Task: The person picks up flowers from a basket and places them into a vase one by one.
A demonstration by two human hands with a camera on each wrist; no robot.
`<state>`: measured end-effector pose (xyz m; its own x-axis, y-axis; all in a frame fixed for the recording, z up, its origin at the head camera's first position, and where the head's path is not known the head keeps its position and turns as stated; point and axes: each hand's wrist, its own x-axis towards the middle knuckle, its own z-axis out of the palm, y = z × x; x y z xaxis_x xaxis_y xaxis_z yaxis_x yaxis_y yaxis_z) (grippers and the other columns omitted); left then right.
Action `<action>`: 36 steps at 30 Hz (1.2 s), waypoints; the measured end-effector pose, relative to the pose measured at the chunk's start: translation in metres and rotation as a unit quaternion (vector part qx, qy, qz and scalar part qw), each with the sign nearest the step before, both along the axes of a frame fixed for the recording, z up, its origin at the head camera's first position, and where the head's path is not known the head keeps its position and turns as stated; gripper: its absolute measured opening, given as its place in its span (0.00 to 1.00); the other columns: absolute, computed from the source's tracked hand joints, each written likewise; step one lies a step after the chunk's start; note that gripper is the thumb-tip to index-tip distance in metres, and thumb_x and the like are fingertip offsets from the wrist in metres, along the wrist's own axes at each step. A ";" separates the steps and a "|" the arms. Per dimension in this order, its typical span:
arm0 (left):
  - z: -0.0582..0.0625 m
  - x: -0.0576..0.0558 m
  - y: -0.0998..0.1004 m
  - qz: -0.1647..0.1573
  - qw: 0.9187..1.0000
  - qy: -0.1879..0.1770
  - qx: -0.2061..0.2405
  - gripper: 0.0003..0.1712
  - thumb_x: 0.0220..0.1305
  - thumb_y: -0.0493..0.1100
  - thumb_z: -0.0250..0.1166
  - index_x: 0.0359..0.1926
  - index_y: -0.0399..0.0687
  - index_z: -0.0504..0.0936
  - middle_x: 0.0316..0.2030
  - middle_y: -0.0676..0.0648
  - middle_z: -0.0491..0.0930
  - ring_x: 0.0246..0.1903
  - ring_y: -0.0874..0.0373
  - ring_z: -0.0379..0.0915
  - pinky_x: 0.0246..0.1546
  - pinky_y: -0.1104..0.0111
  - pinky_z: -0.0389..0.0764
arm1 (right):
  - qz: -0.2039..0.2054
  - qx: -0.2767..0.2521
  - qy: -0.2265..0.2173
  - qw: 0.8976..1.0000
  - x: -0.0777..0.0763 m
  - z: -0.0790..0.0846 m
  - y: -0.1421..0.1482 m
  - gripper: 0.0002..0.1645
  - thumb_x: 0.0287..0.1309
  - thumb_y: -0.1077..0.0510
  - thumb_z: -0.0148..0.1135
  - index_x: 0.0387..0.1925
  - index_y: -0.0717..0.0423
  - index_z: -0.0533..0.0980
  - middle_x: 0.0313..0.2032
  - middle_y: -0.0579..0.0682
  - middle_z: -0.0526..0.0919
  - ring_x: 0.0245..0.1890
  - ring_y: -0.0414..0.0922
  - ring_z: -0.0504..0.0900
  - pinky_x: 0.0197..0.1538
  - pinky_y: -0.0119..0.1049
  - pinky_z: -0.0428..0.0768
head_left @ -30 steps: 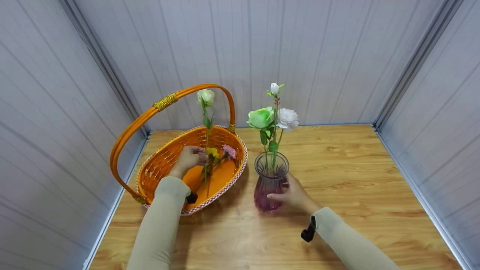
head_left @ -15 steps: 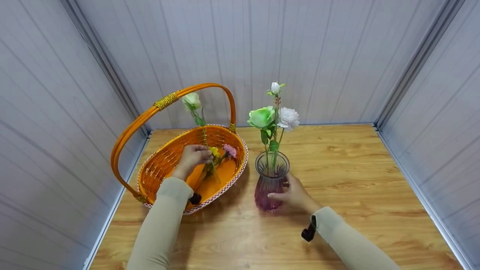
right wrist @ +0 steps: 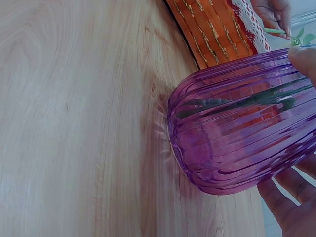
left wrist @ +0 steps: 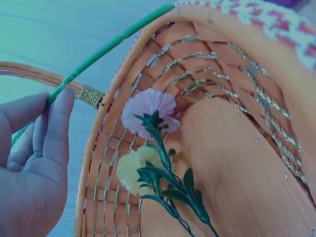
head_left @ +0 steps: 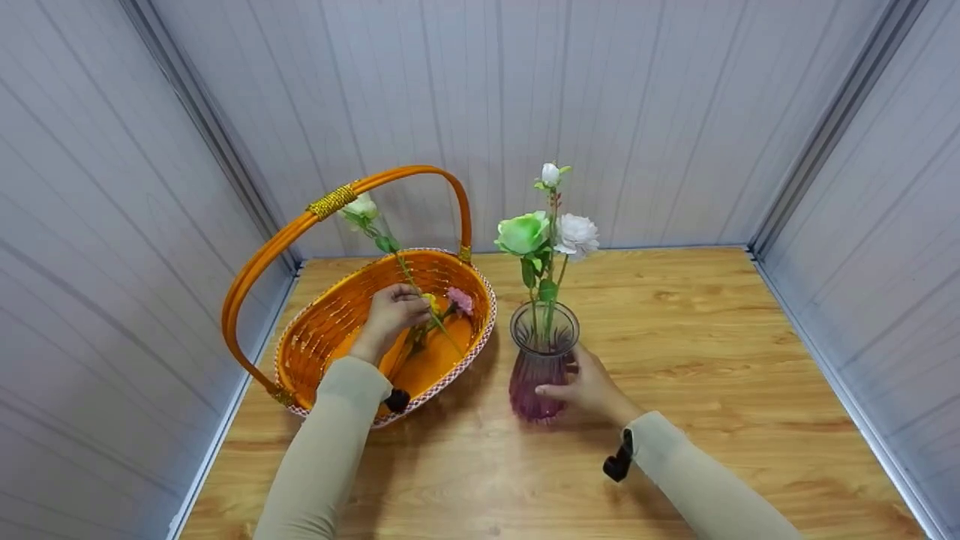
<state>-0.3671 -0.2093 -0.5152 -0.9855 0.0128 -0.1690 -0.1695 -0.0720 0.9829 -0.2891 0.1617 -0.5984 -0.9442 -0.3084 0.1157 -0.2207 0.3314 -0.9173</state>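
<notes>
My left hand (head_left: 394,319) pinches the green stem (left wrist: 103,50) of a whitish rose (head_left: 361,208) between thumb and fingers, above the orange basket (head_left: 315,330). The rose's head leans to the upper left, near the basket handle, and its stem slants down to the right. Around the side of the purple ribbed glass vase (right wrist: 237,133) curl the thumb and fingers of my right hand (head_left: 592,386). Standing in that vase are a green rose (head_left: 523,233), a white ruffled flower (head_left: 576,236) and a white bud (head_left: 550,175); their stem ends show through the glass.
Inside the basket lie a pink flower (left wrist: 150,112) and a yellow flower (left wrist: 140,168). An orange handle (head_left: 259,259) with gold binding arches over the basket. Pale panelled walls (head_left: 660,120) enclose the wooden table (head_left: 712,337) at the back and sides.
The rose in my left hand has tilted, its head swinging left and its lower stem end swinging right and up. My left hand has shifted slightly right. The right hand and vase stay put.
</notes>
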 end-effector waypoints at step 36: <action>0.007 0.016 0.021 0.034 0.998 0.059 0.006 0.03 0.74 0.32 0.69 0.44 0.36 0.82 0.34 0.46 0.86 0.32 0.57 0.88 0.42 0.64 0.92 | 0.000 0.004 -0.002 1.000 -0.002 -0.004 0.001 0.57 0.54 0.53 0.87 0.80 0.53 0.64 0.67 0.58 0.80 0.64 0.57 0.80 0.70 0.60 0.80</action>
